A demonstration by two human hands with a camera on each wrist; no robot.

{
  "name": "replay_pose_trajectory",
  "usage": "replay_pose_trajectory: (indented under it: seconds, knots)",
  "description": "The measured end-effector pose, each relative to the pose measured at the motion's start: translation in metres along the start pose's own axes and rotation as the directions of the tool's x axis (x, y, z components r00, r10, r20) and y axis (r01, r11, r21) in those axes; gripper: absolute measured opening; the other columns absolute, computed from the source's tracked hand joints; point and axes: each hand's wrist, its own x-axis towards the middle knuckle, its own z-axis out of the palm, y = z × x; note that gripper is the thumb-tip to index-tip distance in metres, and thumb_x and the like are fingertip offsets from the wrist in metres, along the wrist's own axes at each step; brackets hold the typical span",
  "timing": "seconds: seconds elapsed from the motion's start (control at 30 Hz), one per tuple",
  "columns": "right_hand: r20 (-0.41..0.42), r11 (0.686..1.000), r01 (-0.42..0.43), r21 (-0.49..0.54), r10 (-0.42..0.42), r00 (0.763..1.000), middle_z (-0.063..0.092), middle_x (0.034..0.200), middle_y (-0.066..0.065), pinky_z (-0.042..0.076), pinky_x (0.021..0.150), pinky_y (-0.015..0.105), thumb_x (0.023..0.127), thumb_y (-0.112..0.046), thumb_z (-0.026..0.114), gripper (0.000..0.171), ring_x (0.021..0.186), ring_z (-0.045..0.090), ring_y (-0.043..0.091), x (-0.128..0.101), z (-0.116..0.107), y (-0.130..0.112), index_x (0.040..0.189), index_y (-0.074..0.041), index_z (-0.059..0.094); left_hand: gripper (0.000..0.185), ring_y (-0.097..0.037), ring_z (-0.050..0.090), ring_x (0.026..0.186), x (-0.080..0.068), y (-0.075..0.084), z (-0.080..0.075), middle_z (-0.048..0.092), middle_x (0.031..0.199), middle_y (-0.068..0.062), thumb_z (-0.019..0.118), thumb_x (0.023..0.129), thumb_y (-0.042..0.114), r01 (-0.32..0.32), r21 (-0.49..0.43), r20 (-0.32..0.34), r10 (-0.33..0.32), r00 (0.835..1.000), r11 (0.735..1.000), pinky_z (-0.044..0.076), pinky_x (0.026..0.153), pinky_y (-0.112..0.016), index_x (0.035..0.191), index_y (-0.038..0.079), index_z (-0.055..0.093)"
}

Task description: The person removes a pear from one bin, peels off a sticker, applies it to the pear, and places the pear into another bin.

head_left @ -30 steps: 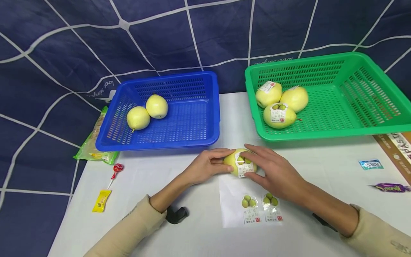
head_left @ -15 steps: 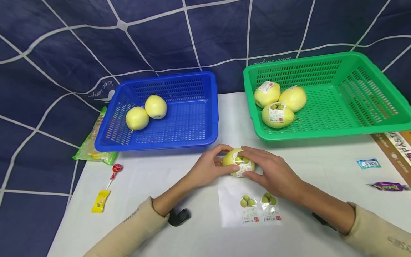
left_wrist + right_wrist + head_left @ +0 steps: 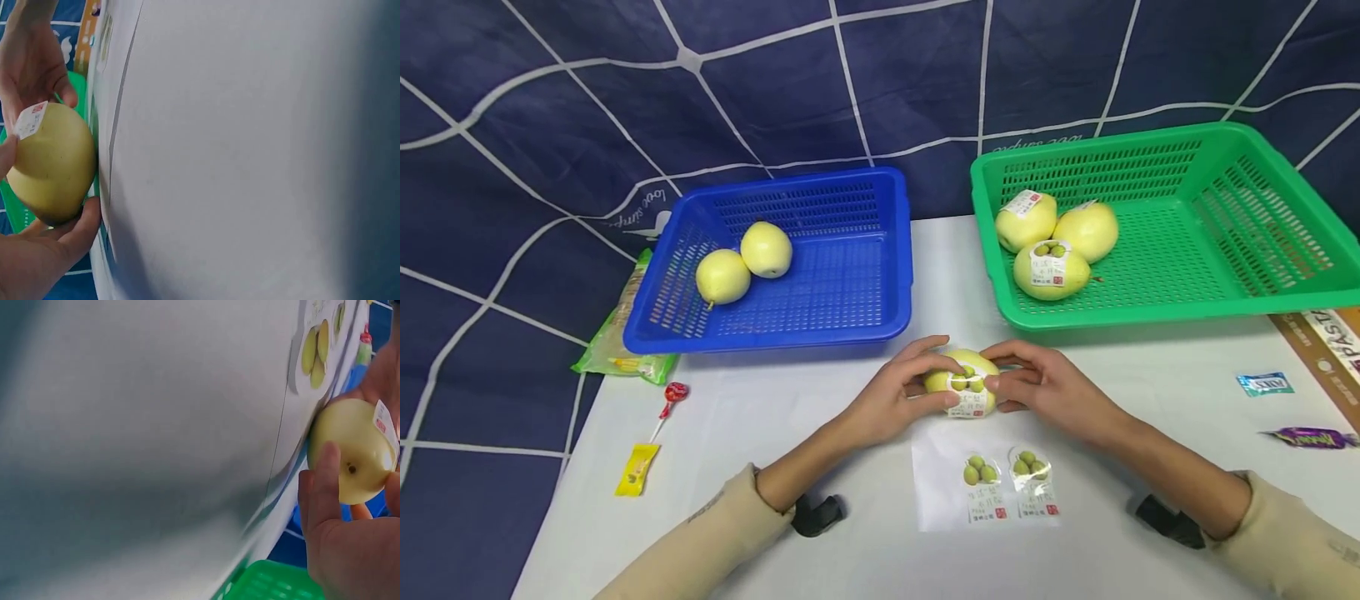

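A yellow pear (image 3: pixel 59 165) sits on the white table just behind a sticker sheet (image 3: pixel 938 492). My left hand (image 3: pixel 887 398) grips the pear's left side, a finger and the thumb over the edge of its label (image 3: pixel 967 407). From the right, my right hand (image 3: pixel 1063 398) holds the other end, its fingertips against the skin near the small dark pit. The label carries a picture of green pears, writing and a red seal. Two similar stickers, side by side, remain visible on the sheet.
A blue basket (image 3: pixel 767 340) with two unlabelled pears stands at the back left. At the back right, a green basket (image 3: pixel 1187 315) holds three labelled pears. Sweets, including a red lollipop (image 3: pixel 676 392) and a purple-wrapped candy (image 3: pixel 1311 437), lie toward the sides.
My right hand has shifted from over the label to the pear's right end. My left fingers have moved across onto the label's left part, and the label now faces more squarely up.
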Motion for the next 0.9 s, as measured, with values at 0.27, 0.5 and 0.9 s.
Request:
replay_pose_trajectory:
  seconds: [0.27, 0.5, 0.9]
  knots:
    - [0.008, 0.985, 0.07, -0.158, -0.07, 0.998, 0.056, 0.129, 0.015, 0.058, 0.078, 0.035, 0.096, -0.013, 0.066, 0.04, 0.108, 0.064, 0.028, -0.003, 0.005, 0.002, 0.133, -0.001, 0.053, 0.036, -0.023, 0.051, 0.126, 0.001, -0.002, -0.002, 0.046, 0.145, -0.013, 0.077, 0.086, 0.006, 0.048, -0.018, -0.001, -0.048, 0.999, 0.999, 0.053, 0.091, -0.029, 0.121, 0.005, 0.069]
    - [-0.005, 0.946, 0.115, -0.303, -0.122, 0.992, 0.057, 0.13, 0.011, 0.057, 0.077, 0.026, 0.088, -0.021, 0.077, 0.058, 0.114, 0.062, 0.029, -0.003, 0.01, 0.005, 0.135, -0.007, 0.046, 0.053, -0.019, 0.05, 0.124, 0.006, -0.002, -0.001, 0.046, 0.144, -0.009, 0.081, 0.082, 0.006, 0.0, 0.046, 0.039, -0.001, 0.999, 0.999, 0.054, 0.089, -0.028, 0.131, 0.011, 0.062]
    - [-0.007, 0.958, 0.063, -0.28, -0.067, 0.998, 0.057, 0.126, 0.012, 0.058, 0.075, 0.03, 0.092, -0.019, 0.072, 0.048, 0.108, 0.064, 0.029, -0.003, 0.007, -0.001, 0.131, -0.003, 0.049, 0.054, -0.016, 0.051, 0.12, 0.008, 0.0, -0.005, 0.046, 0.143, -0.005, 0.077, 0.087, 0.012, 0.0, 0.125, 0.087, -0.011, 0.996, 0.992, 0.053, 0.088, -0.026, 0.137, 0.017, 0.059]
